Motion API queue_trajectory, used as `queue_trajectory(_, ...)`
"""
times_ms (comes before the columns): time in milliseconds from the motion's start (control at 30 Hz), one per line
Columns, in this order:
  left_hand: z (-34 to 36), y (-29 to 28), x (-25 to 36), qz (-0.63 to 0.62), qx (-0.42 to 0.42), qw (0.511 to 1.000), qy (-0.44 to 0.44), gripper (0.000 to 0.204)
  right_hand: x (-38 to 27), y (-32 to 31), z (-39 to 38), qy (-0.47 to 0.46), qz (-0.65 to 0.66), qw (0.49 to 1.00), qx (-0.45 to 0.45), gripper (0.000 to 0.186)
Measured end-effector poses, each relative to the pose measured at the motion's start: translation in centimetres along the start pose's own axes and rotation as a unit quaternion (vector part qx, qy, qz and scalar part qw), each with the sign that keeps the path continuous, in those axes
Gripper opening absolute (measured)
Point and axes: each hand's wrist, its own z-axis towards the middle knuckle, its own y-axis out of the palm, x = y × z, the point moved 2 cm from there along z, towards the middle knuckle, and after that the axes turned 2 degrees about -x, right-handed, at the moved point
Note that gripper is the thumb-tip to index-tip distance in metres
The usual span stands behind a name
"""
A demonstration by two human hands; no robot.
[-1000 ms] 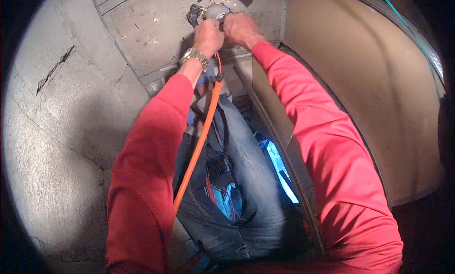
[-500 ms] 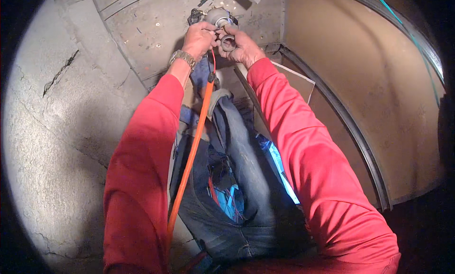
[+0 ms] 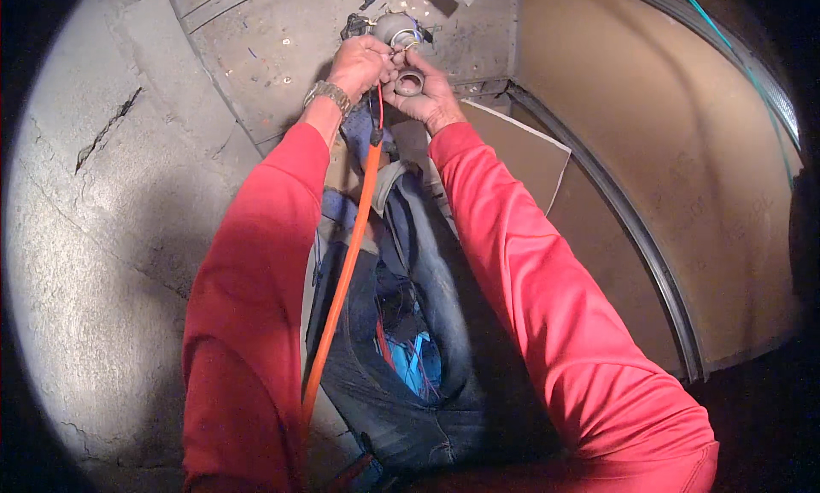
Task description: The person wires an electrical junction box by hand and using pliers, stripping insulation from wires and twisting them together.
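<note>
Both my hands meet at the top middle, fingertips almost touching. My left hand (image 3: 357,64), with a metal watch on the wrist, pinches the end of thin wires (image 3: 381,107), one of them red. These come out of an orange corrugated-looking tube (image 3: 346,280) that runs down between my arms. In my right hand (image 3: 431,96) a grey ring (image 3: 421,81) rests against the palm and fingers, while thumb and forefinger close at the wire ends. Just beyond the fingertips lies a rounded grey fitting (image 3: 393,27) with a lighter rim. The exact wire joint is hidden by my fingers.
Blue denim (image 3: 436,280) fills the middle below my hands, with a blue bag (image 3: 414,365) and thin wires within its folds. Rough concrete (image 3: 102,237) lies left. Brown board (image 3: 649,151) and a curved metal track (image 3: 632,228) stand right. A teal cord (image 3: 726,40) hangs upper right.
My right hand and forearm have shifted slightly left and turned, with the ring still held. The left hand keeps its pinch, and the orange tube's top has moved slightly left.
</note>
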Motion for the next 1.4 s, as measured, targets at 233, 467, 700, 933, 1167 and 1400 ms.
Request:
queue_trajectory(233,-0.2,0.1,-1.5,0.075,0.052,0.994,0.056,0.010,-0.7,0.0,-0.1,-0.055,-0.180,0.980,0.069,0.018)
queue_trajectory(467,-0.5,0.4,0.4,0.102,0.065,0.991,0.065,0.013,0.0,0.4,-0.6,-0.074,-0.137,0.986,0.061,0.014)
queue_trajectory(700,-0.4,0.3,-0.1,0.131,0.067,0.986,0.083,0.014,0.2,1.1,-0.3,-0.060,-0.124,0.988,0.075,0.012)
queue_trajectory(933,0.0,-1.3,-1.5,0.147,0.087,0.975,0.142,0.013,1.3,2.1,-0.2,-0.060,-0.137,0.987,0.062,0.017)
queue_trajectory(1167,-6.3,2.0,-0.1,0.246,0.235,0.927,0.159,0.021,2.9,0.5,-5.3,-0.065,-0.214,0.960,0.171,0.036)
queue_trajectory(1400,-17.9,7.8,5.7,0.223,0.287,0.923,0.128,0.025,5.6,-1.4,-12.7,-0.085,-0.312,0.916,0.237,0.030)
